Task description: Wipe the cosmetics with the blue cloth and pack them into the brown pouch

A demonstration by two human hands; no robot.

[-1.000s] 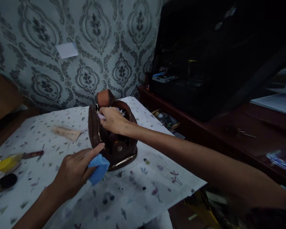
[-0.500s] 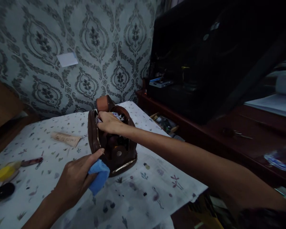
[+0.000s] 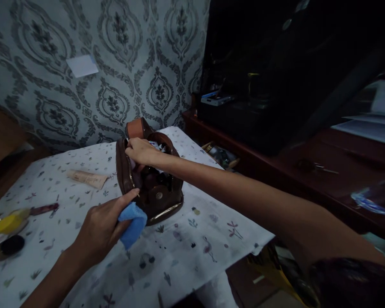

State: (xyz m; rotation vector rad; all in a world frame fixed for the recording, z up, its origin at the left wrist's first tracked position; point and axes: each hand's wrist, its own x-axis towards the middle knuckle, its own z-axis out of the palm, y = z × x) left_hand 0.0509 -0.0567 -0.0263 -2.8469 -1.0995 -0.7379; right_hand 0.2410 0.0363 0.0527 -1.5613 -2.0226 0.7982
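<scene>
Far left on bench (image 3: 186,239), w/ printed cloth cover: yellow item (image 3: 7,221), dark round lid-like thing (image 3: 9,247), reddish stick (image 3: 44,209), all well apart from the hands. Further in, tan tube (image 3: 87,179) lies flat, near bag but not touching. Left hand (image 3: 99,229) closed around blue cloth (image 3: 133,223), thumb tip pressed against near wall of brown bag (image 3: 149,188), cloth touching bag's lower front by the zip. Bag sits upright mid-bench, zip open, mouth gaping, tan strap stub at back. Right hand (image 3: 140,150) reaches over from right, fingers curled into bag's mouth at the left rim, pinching sth pale; can't tell what, too dark. Inside of bag mostly shadow, some small items showing. Right of bench: dark wooden shelf (image 3: 324,171) w/ clutter, black case above. Risks, my read: bag held only by a thumb, so a pull from right hand could tip or slide it toward bench's near edge; small contents may spill out of open mouth; cloth could snag in zip teeth; low light makes grabbing wrong item likely.
</scene>
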